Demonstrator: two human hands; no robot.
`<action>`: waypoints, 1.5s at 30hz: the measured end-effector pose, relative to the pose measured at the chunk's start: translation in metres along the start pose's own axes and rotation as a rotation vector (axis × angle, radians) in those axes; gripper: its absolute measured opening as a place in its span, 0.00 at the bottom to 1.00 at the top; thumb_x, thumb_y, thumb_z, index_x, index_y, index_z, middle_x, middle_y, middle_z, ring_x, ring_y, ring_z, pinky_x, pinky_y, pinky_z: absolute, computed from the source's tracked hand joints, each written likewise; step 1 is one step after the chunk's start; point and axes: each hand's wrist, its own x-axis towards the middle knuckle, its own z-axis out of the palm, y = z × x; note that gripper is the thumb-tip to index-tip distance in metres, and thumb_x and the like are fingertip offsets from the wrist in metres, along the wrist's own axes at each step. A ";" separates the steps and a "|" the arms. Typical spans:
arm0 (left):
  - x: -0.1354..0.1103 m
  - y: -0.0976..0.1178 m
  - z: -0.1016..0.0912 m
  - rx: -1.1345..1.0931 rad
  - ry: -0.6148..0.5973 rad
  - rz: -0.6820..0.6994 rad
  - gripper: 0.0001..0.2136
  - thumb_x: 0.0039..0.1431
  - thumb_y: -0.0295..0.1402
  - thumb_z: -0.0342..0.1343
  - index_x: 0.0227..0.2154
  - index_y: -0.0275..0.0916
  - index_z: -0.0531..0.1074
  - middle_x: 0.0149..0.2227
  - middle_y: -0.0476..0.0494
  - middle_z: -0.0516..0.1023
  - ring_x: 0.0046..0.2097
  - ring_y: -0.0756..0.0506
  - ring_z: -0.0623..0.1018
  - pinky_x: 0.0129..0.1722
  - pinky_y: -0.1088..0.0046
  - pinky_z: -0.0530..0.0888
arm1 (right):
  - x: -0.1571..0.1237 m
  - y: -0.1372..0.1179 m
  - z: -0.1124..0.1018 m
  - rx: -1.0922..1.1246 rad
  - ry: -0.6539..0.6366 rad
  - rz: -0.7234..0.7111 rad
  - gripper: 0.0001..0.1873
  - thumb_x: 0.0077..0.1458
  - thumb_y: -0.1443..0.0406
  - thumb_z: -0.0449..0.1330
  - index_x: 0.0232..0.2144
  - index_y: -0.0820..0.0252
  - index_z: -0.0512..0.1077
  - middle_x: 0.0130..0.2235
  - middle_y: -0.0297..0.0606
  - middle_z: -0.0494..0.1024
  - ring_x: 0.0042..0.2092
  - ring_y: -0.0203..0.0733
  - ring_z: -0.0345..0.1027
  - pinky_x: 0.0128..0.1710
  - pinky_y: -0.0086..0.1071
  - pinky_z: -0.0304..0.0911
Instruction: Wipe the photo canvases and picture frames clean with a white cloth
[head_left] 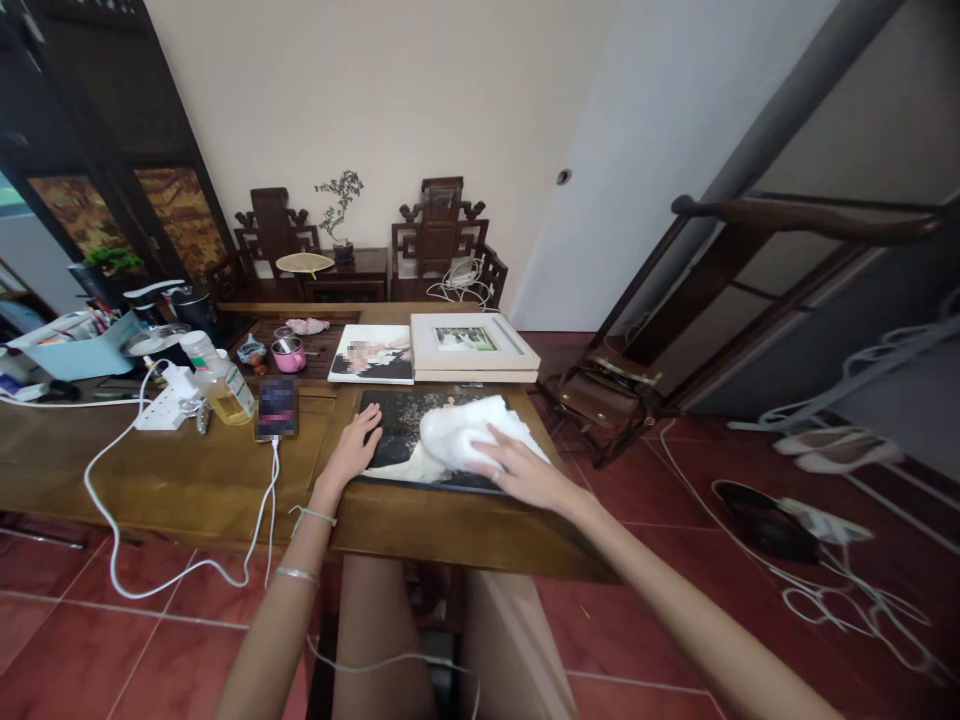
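Note:
In front of me on the wooden table point(450, 522) lies a dark photo panel point(396, 420) with a pale figure in its lower part. My left hand point(355, 445) rests at the panel's left edge, its fingers stretched out and holding nothing. With my right hand point(521, 468) I grip a bunched white cloth point(469, 428), pressed onto the right half of the panel and covering much of it. Whether it is fabric or paper is hard to make out. Just behind the panel are a smaller photo board point(373, 362) and a pale framed picture point(472, 345).
To the left are a charging phone point(276, 408), a bottle of yellowish liquid point(225, 385), a white power strip point(169, 398), a pink cup point(288, 354) and a blue basket point(82, 345). A white cable point(112, 530) hangs off the front edge. A wooden chair point(645, 330) stands right.

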 end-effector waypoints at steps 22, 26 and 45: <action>-0.002 0.001 0.003 -0.015 0.031 -0.030 0.19 0.62 0.34 0.44 0.54 0.35 0.66 0.61 0.37 0.62 0.64 0.44 0.59 0.63 0.57 0.53 | 0.003 -0.050 0.009 -0.038 0.024 -0.251 0.15 0.62 0.62 0.47 0.42 0.58 0.72 0.54 0.45 0.71 0.58 0.49 0.59 0.61 0.47 0.45; -0.003 0.001 0.002 -0.010 0.023 -0.033 0.20 0.63 0.34 0.44 0.54 0.32 0.66 0.61 0.35 0.62 0.63 0.43 0.60 0.63 0.57 0.54 | 0.062 -0.018 0.009 -0.113 0.074 -0.120 0.17 0.63 0.59 0.46 0.47 0.58 0.69 0.45 0.43 0.77 0.49 0.49 0.68 0.58 0.46 0.50; -0.003 0.004 0.002 0.008 0.001 -0.053 0.20 0.63 0.32 0.41 0.56 0.36 0.64 0.63 0.38 0.58 0.65 0.45 0.56 0.64 0.57 0.51 | -0.015 -0.063 0.007 0.009 -0.024 -0.274 0.15 0.62 0.61 0.48 0.43 0.58 0.72 0.56 0.45 0.68 0.62 0.48 0.53 0.62 0.47 0.45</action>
